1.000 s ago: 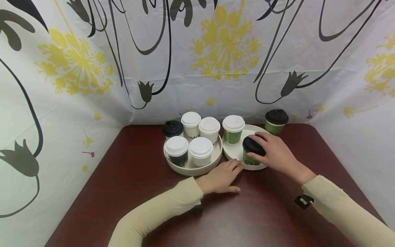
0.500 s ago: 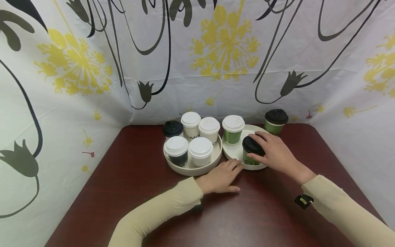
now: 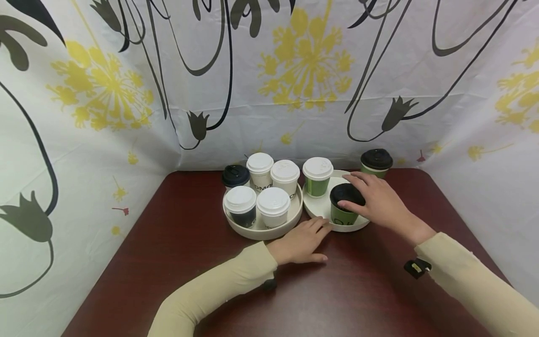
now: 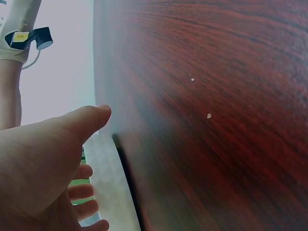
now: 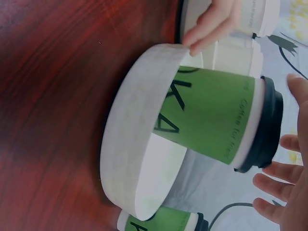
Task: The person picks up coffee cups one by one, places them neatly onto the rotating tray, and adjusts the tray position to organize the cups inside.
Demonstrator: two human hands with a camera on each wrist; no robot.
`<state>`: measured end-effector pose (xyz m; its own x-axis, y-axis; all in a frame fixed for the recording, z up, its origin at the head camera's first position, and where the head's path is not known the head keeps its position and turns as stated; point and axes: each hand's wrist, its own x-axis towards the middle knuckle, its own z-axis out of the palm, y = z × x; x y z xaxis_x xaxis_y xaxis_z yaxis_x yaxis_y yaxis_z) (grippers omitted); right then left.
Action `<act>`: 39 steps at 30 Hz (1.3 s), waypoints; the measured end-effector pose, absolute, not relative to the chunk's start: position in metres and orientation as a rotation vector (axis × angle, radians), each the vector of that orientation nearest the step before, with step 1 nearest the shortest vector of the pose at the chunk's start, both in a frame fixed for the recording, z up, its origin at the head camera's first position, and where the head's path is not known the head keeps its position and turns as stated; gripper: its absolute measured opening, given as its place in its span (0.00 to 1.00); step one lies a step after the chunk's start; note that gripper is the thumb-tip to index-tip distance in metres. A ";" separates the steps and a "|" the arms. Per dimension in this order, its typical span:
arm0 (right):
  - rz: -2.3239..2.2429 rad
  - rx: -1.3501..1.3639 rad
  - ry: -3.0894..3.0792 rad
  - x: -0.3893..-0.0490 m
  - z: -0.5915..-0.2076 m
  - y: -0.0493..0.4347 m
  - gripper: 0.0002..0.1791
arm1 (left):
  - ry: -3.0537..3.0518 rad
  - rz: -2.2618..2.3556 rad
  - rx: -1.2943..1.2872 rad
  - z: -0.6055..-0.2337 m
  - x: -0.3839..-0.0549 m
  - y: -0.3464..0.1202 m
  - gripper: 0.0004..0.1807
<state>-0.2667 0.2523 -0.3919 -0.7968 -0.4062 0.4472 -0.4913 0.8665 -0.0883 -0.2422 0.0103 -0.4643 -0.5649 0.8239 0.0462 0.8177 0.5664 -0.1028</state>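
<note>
My right hand (image 3: 381, 201) hovers beside a green paper coffee cup (image 3: 343, 216) with a black lid, fingers spread and apart from the lid in the right wrist view. That cup (image 5: 211, 115) stands upright inside the front of the right round cream tray (image 3: 316, 205). Behind it on the same tray is a green cup (image 3: 317, 180) with a white lid. My left hand (image 3: 300, 241) lies with relaxed fingers, fingertips at the front rim of this tray. In the left wrist view the left thumb (image 4: 91, 120) is extended over the table, nothing in the palm.
A second round tray (image 3: 269, 234) on the left touches or nearly touches the right one. It holds several lidded cups, including a dark-lidded cup (image 3: 236, 176). Another green cup (image 3: 376, 161) with a black lid stands behind the right tray. A patterned cloth (image 3: 261, 93) hangs behind the table.
My right hand has let go of the black-lidded green cup, spreading its fingers and shifting slightly right. The cup stays on the tray. My left hand has not moved.
</note>
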 end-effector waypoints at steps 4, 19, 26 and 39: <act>0.317 0.646 -2.607 -0.269 -0.385 0.255 0.40 | -2.698 0.098 -1.419 -0.465 -0.242 0.010 0.45; 0.338 0.493 -2.614 -0.292 -0.361 0.279 0.39 | -2.695 0.136 -1.413 -0.466 -0.244 0.010 0.46; 0.340 0.418 -2.628 -0.305 -0.358 0.298 0.40 | -2.693 0.145 -1.413 -0.466 -0.245 0.010 0.45; 0.411 0.265 -2.730 -0.339 -0.362 0.327 0.46 | -2.713 0.137 -1.410 -0.467 -0.246 0.010 0.46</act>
<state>-0.3393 0.3273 -0.3617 -0.9154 -0.1284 0.3815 -0.2351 0.9398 -0.2478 -0.2456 0.0102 -0.4670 -0.5728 0.8191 0.0305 0.8119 0.5721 -0.1166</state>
